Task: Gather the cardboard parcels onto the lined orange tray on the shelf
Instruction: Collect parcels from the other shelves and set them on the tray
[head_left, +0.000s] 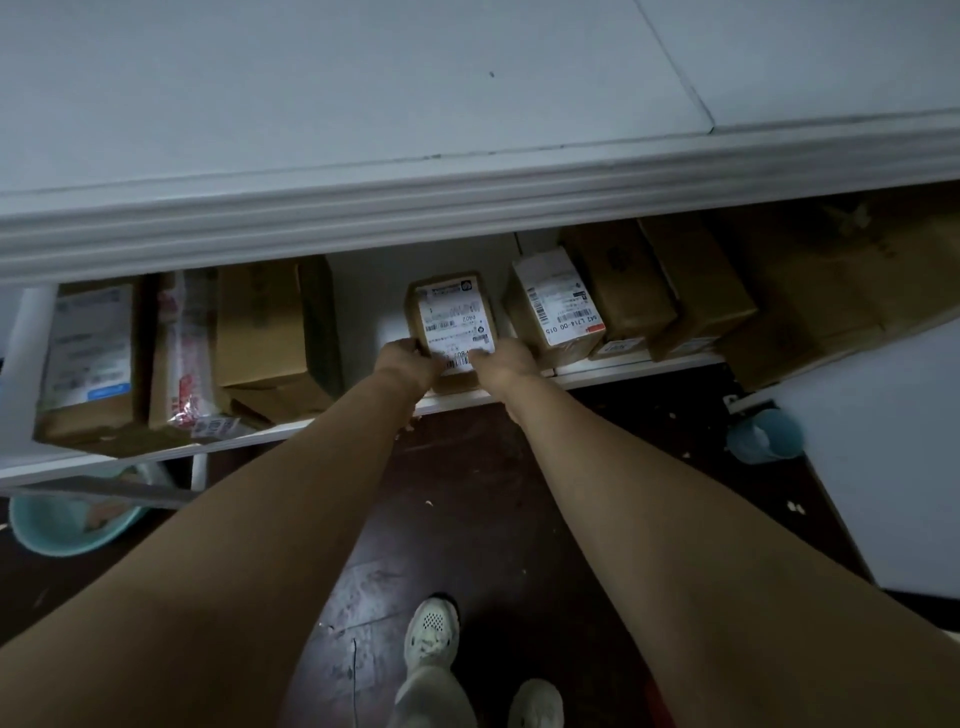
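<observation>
Head view: a look straight down along two bare forearms to a white shelving unit.
Held parcel: small cardboard parcel (451, 291) lying flat on the lower shelf board (623, 366), its near end at the board's front edge, in the gap between two other boxes.
Parcel label: a white shipping label (454, 317) covers most of the top face. It carries several barcodes and the code "PA02", printed upside down to the viewer; the finer print is too small to read.
Left hand: left hand (410, 358) grips the parcel's near left corner, fingers curled onto the label.
Right hand: right hand (506, 361) grips the near right corner in the same way, so both hands hold the one parcel.
Right neighbour: neighbouring parcel (556, 306), just beside the held one and turned at an angle. Its white label reads "642 L714-00 015" above a red strip.
Further right: plain brown cartons (618, 280) standing side by side, their markings lost in shadow.
Left neighbour: brown carton (265, 327), near the held parcel but apart from it.
Far left: red-printed package (182, 353) and a large labelled box (88, 358) whose label shows a blue band; the text is blurred.
Upper level: upper shelf top (363, 104), pale grey-white, overhanging the row of parcels.
Floor: dark floor (467, 493) with a teal basin (57, 530) at left, a teal bucket (763, 436) at right, and pale shoes (431, 631) at the bottom.
</observation>
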